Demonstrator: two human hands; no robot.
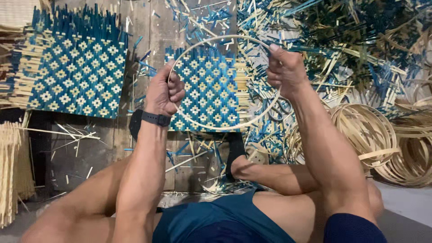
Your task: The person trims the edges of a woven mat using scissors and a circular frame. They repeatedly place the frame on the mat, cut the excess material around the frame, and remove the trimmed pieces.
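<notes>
A: Bamboo hoop (225,128), pale, thin, round. Held up over the floor, both hands on it.

B: Grips?

A: Left hand (164,92) closed in a fist on the hoop's left side, black wristband (156,119) on that wrist. Right hand (284,69) closed on the upper right of the rim, thumb pointing up.

B: Below it?

A: Blue-and-cream woven mat (208,90), diamond pattern, seen through the ring, lying on wooden boards (148,27). Larger mat of the same weave (74,74) to the left, loose strip ends sticking out along its top edge.

B: Surroundings?

A: Heap of blue and natural offcuts (342,40) upper right. Stack of coiled pale bamboo hoops (387,139) at right, near the right forearm. Pale strips bundled (13,171) at far left. No packages, labels or signs visible.
</notes>
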